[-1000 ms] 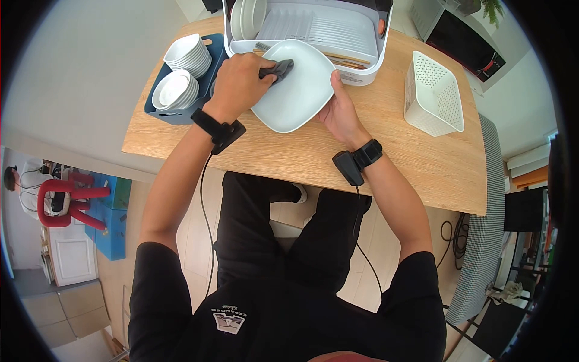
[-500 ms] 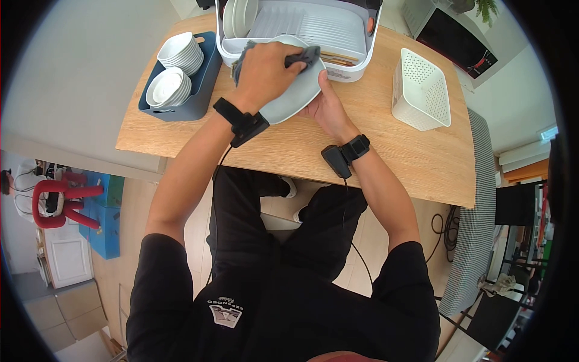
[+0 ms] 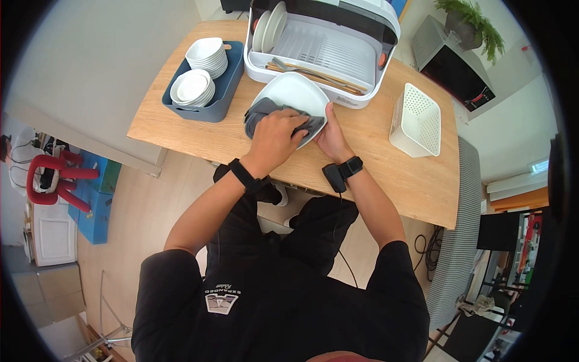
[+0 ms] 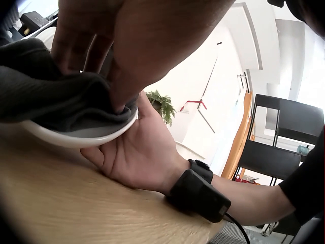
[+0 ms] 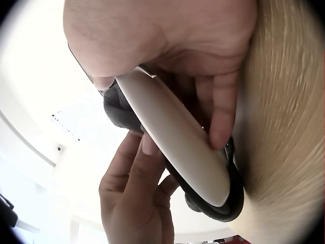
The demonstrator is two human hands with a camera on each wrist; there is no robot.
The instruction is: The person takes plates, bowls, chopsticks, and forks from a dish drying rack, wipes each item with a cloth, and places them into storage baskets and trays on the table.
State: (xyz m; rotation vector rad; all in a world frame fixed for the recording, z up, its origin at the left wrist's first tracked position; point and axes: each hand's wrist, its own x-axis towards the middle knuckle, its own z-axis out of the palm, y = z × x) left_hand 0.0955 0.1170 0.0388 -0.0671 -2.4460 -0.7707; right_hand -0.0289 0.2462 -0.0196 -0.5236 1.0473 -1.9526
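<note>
A white square plate with rounded corners (image 3: 295,90) is held near the table's front edge, tilted. My right hand (image 3: 333,136) grips its right edge, with the thumb at the rim and the fingers underneath, as the right wrist view shows. A dark grey cloth (image 3: 259,116) lies bunched over the plate's near left part and wraps round its edge. My left hand (image 3: 276,137) holds the cloth against the plate's upper face, fingers bent and thumb pressed in. In the left wrist view the cloth (image 4: 61,96) covers most of the plate's inside.
Behind the plate stands a white dish rack (image 3: 344,99) with plates (image 3: 274,27), chopsticks and forks (image 3: 319,77). A blue-grey bin (image 3: 220,107) with stacked white bowls (image 3: 206,51) is at left. On the right sits a white perforated basket (image 3: 416,123), with a microwave (image 3: 455,63) beyond.
The left hand has moved over the plate with the cloth, first to the far side, then back to the near left part. The right hand keeps its grip. The head view has shifted.
</note>
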